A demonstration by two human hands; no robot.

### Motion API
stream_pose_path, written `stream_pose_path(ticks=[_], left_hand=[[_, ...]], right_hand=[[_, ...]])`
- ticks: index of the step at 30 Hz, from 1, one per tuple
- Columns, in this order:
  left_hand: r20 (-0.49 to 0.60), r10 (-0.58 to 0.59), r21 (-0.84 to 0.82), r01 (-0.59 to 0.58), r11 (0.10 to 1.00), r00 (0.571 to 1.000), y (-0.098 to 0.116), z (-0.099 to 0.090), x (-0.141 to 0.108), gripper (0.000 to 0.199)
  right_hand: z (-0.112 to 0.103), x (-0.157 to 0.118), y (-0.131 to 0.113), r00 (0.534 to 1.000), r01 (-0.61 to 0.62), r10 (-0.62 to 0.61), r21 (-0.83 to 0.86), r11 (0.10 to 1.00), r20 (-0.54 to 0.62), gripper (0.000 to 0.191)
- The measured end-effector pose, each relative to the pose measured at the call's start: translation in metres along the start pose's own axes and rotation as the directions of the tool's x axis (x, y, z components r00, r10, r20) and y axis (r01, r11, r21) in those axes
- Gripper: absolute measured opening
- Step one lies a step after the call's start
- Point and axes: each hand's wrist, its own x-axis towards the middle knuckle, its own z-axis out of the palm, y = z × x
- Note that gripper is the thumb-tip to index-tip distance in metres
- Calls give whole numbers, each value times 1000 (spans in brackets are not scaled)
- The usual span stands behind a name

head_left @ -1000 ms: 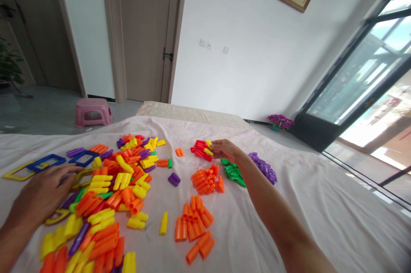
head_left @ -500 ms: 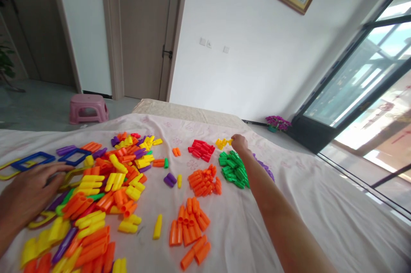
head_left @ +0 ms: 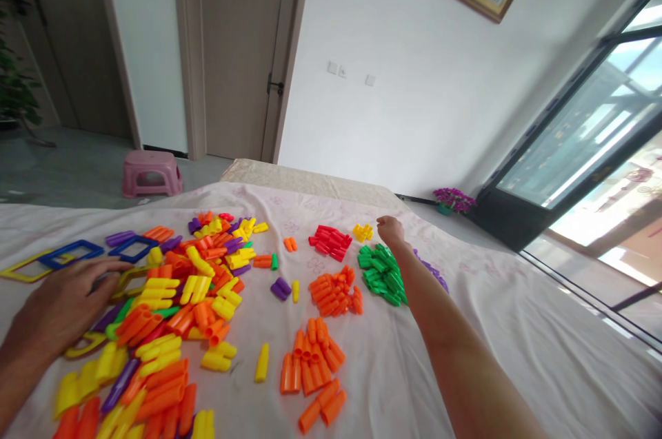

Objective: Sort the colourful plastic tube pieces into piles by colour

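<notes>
My left hand [head_left: 67, 304] lies at the left edge of a mixed pile of plastic building pieces [head_left: 170, 301] in yellow, orange, purple and green. Its fingers are stretched and slightly bent beside a dull yellow frame piece [head_left: 127, 282]; whether they touch it is unclear. Far forward, my right hand [head_left: 392, 229] is closed, with nothing seen in it. Just left of it, a few yellow pieces [head_left: 363, 232] lie together. A green heap [head_left: 381, 275] sits below this hand, and a purple heap [head_left: 432, 270] is partly behind the forearm.
Red pieces [head_left: 330, 242] and two orange groups [head_left: 335, 291] lie mid-cloth. Loose purple [head_left: 281, 289] and yellow [head_left: 262, 363] pieces lie between them and the big pile. Blue frames [head_left: 71, 254] rest at left. Beyond the cloth stand a pink stool [head_left: 152, 174] and potted flowers [head_left: 453, 200].
My right hand has come away from the yellow pieces, leaving them on the cloth. My left hand stays by the pile. The whole view has shifted slightly.
</notes>
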Motion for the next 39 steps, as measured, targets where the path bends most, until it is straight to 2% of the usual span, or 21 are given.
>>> stream_pose_path(ticks=[3,6,7,9,12,14,19,24,28,30,31,33,36,39], left_hand=[[27,33,-16,-33,999,999,8,-7,-2,48],[29,21,-22,-21,1000,999,18,-15,-4,47],[33,19,-26,-18,999,999,21,-17,-4,47],[33,16,-37,-15,999,999,26,-20,-5,47],[11,0,-48,1,999,1000,29,-19,-5,46],[-6,-5,-48,5,999,1000,28,-18,-5,46],[-29,6,-40,-7,999,1000,25,-14,-6,44],[-31,16,-47,-18,999,999,24,-15,-6,43],[-22,17,-47,-18,999,1000,21,-12,-6,44],[-29,19,-49,-21,999,999,17,-9,-6,44],[-31,21,-49,-23,999,999,14,-7,-5,45],[-29,25,-49,-26,998,999,10,-4,-4,45],[-20,32,-54,-33,998,999,8,-2,-2,47],[-24,29,-62,-31,998,999,8,-3,-2,47]], right_hand=[[-3,-13,-27,996,86,-83,109,990,-34,46],[8,-42,-71,957,267,-288,294,918,31,36],[15,-55,-88,924,332,-375,337,881,70,31],[29,-82,-121,831,452,-534,372,811,155,26],[50,-112,-168,695,591,-678,346,729,241,29],[64,-121,-196,662,642,-695,267,719,281,35],[95,-121,-251,647,697,-678,91,711,349,48],[114,-127,-274,604,745,-687,21,667,405,53],[110,-130,-266,621,737,-678,0,675,393,51],[100,-125,-254,653,711,-670,19,703,353,49],[93,-119,-246,686,679,-653,42,733,322,46],[75,-102,-225,780,571,-576,100,815,246,43],[45,-69,-182,916,360,-377,131,924,137,40],[21,-41,-131,980,182,-186,62,981,68,36]])
